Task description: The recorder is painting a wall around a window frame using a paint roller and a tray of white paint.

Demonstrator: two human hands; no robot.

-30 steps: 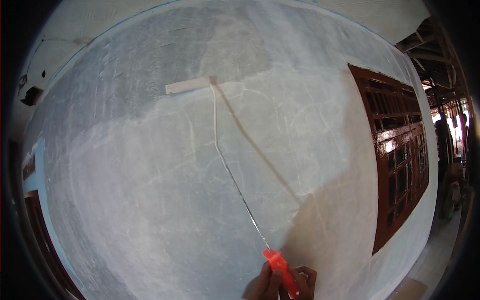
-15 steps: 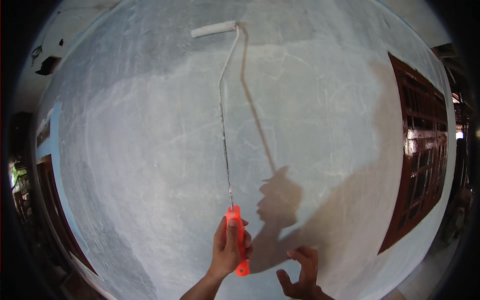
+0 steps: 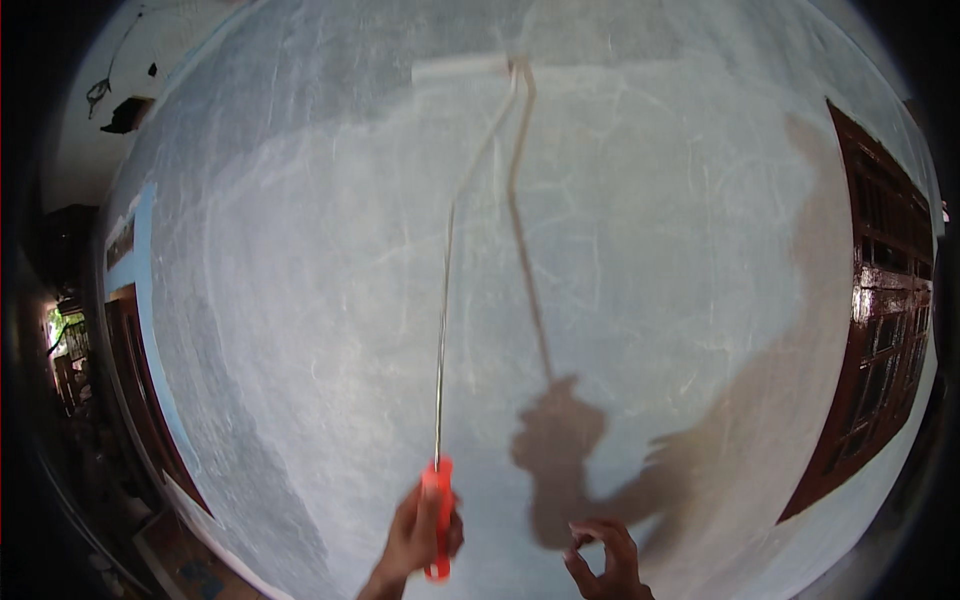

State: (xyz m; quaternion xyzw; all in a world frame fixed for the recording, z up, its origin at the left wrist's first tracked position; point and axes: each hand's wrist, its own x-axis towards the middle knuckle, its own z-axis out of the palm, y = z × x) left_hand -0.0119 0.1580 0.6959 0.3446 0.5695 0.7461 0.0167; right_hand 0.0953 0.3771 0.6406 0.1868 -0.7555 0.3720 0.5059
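My left hand (image 3: pixel 408 532) is closed around the orange-red handle (image 3: pixel 437 510) of a paint roller, low in the view. Its long thin metal rod (image 3: pixel 444 320) runs upward and bends to the right near the top. The white roller sleeve (image 3: pixel 460 69) lies against the grey-blue wall (image 3: pixel 330 280), slightly blurred. My right hand (image 3: pixel 608 560) hangs to the right of the handle, apart from it and the wall. Its fingers are loosely curled, thumb and forefinger forming a near ring, with nothing visible in them.
A dark brown framed window (image 3: pixel 870 300) is set in the wall on the right. At the left stands a brown door (image 3: pixel 145 380) beside a light blue strip (image 3: pixel 150 300). Shadows of my arms and the roller fall on the wall. Darker patches border the paler middle area.
Against the wall, the roller sleeve has shifted downward. My left hand and the handle are lower and further left in view. My right hand's thumb and forefinger have drawn closer together.
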